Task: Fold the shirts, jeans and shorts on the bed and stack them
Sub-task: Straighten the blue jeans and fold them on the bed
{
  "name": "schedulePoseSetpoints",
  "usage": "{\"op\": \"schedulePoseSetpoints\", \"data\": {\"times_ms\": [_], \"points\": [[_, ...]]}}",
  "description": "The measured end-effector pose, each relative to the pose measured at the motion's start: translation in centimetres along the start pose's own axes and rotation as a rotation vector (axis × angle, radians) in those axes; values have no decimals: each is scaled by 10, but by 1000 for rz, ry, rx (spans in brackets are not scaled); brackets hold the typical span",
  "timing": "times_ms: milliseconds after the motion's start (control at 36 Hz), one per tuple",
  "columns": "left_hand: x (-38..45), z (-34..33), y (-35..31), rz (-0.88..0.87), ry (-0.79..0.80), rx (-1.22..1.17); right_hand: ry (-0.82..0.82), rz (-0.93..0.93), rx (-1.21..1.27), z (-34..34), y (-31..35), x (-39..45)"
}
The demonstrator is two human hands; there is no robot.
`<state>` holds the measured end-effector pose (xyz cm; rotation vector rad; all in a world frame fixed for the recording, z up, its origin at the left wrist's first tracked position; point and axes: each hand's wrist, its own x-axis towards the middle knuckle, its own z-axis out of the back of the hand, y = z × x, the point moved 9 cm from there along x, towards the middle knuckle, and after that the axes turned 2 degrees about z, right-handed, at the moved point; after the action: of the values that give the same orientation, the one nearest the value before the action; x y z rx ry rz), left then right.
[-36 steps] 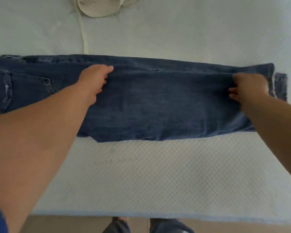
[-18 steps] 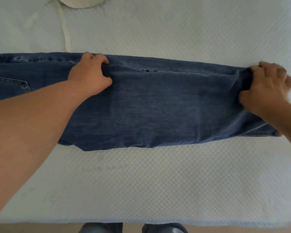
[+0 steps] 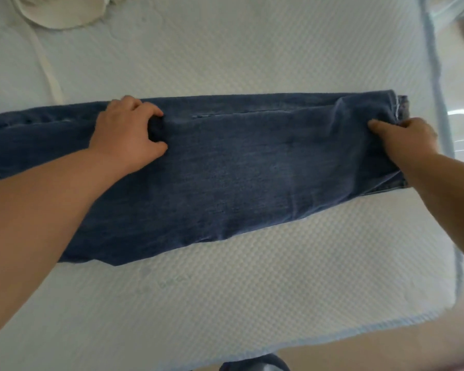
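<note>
A pair of blue jeans (image 3: pixel 252 167) lies folded lengthwise across the white bed (image 3: pixel 225 303), legs stacked, the waist end running off the left edge of the view. My left hand (image 3: pixel 126 135) grips a bunch of denim near the middle of the legs, fingers and thumb curled round it. My right hand (image 3: pixel 410 135) pinches the cloth near the hems at the right end, close to the bed's right edge. The leg's near edge is slanted and a little rumpled.
A cream-coloured garment (image 3: pixel 62 12) with a long strap (image 3: pixel 47 68) lies at the far left of the bed. The bed's blue-piped edge (image 3: pixel 439 103) runs down the right side, with floor beyond. The near edge of the bed is at the bottom of the view.
My view has shifted right and tilted. My left hand has closed on a bunch of denim. My right hand has slid a little towards me along the hem end and pinches it.
</note>
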<state>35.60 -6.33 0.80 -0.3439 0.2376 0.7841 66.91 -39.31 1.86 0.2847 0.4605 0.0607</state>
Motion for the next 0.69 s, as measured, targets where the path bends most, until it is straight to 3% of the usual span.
{"op": "schedulePoseSetpoints", "data": {"times_ms": [250,333,444,694], "points": [[17,3,11,87,98,15,221,-64,257,-2,-17,10],[23,4,18,132,148,-118,204,-16,339,10,-20,13],[27,1,12,80,225,-40,125,84,316,23,-23,15],[26,38,17,129,-147,-417,-127,146,252,37,-40,23]]}}
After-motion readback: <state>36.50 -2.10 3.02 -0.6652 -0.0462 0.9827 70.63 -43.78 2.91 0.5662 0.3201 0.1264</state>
